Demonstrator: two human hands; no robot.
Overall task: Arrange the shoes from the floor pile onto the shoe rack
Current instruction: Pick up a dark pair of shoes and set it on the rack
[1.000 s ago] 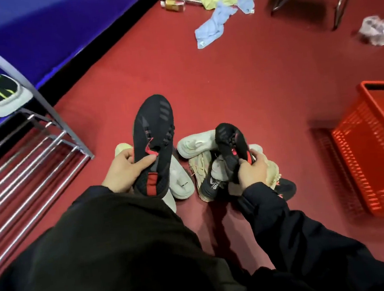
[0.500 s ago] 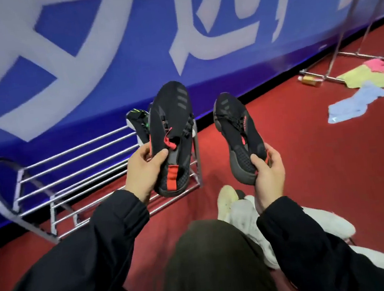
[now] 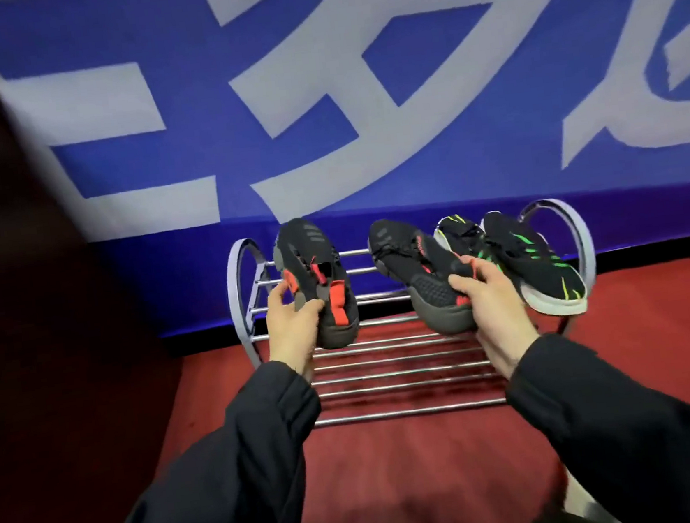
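A chrome shoe rack [image 3: 391,344] with horizontal bars stands on the red floor against a blue wall. My left hand [image 3: 292,325] grips the heel of a black shoe with red tabs [image 3: 315,282], held over the rack's left part. My right hand [image 3: 489,300] grips the heel of the matching black shoe [image 3: 417,272] over the rack's middle. A pair of black shoes with green stripes and white soles [image 3: 523,258] sits on the rack's upper tier at the right. The floor pile is out of view.
A dark brown block [image 3: 35,275] fills the left side, close beside the rack. The blue wall with large pale letters [image 3: 336,90] runs behind the rack. Red floor [image 3: 400,461] lies between me and the rack.
Both hands lifted the black and red shoes off the floor pile and carried them to the rack. My view swung from the pile to face the rack straight on.
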